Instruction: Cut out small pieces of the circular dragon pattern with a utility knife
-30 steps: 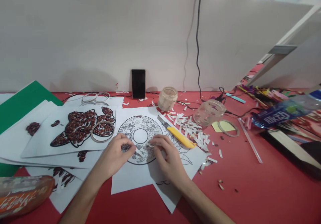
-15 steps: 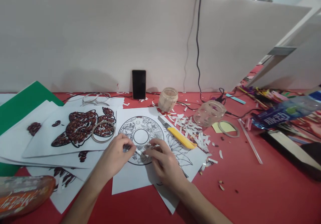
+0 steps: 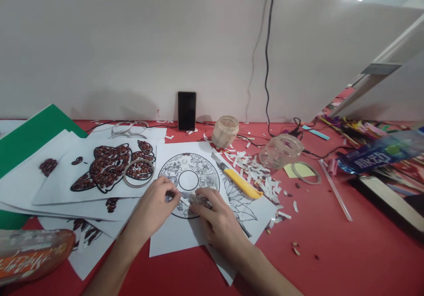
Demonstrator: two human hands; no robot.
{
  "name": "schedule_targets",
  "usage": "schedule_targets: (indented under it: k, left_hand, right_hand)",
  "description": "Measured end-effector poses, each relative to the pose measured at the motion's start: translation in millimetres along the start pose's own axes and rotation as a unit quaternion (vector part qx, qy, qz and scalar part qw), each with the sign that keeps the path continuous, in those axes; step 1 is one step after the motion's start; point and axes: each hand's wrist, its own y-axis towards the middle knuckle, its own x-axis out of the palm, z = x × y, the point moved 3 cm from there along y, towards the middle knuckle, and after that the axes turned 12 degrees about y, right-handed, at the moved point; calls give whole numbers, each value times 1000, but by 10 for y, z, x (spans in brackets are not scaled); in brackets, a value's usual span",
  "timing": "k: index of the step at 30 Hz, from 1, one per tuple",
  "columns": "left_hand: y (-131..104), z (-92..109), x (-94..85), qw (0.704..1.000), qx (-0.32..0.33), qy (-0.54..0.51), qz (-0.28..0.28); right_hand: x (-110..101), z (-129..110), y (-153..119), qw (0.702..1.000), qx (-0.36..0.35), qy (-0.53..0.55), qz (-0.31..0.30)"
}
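Note:
A white sheet [image 3: 162,240] printed with a black-line ring pattern [image 3: 188,157] lies on the red table. Over the pattern's lower left, my left hand [image 3: 160,205] pinches one end of a small white strip [image 3: 184,201]. My right hand [image 3: 215,212] rests at the pattern's lower right, its curled fingertips at the strip's other end; what they grip is too small to make out. A yellow cutter [image 3: 243,183] lies right of the pattern, beside a heap of white paper scraps [image 3: 261,172].
Bean-covered drawings [image 3: 111,165] lie at left with a tape ring [image 3: 139,172]. A phone [image 3: 187,110] leans on the partition. Behind the scraps stand a cloudy jar [image 3: 225,132] and a clear jar [image 3: 280,151]. A bottle [image 3: 380,154] lies at right.
The view has shifted slightly, so things sit a little further right. My right fingers have closed in slightly over the pattern; my left hand keeps its pinch.

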Motion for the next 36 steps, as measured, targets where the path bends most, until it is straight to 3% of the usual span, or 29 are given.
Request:
schedule_targets:
  k: [12,20,26,29,34,36]
  left_hand:
    - [-33,119,-53,999,-14,49,-4]
    - [-38,130,-61,998,-17,62,-7]
    - [-67,164,-20,995,-8,92,27]
    - [-56,131,-5,996,-29,84,31]
    - [-17,48,-51,997,-56,57,18]
    - [-11,32,-76,997,-53,46,12]
  right_hand:
    - [21,0,-30,998,-8,-66,19]
    - [21,20,-72,988,-38,-149,-16]
    - [27,-2,-41,983,-50,-173,-20]
    - [-18,-17,-35,989,-50,-138,3]
    - [-155,-22,-45,993,-18,-45,110]
    - [-144,-51,3,995,-19,-50,88]
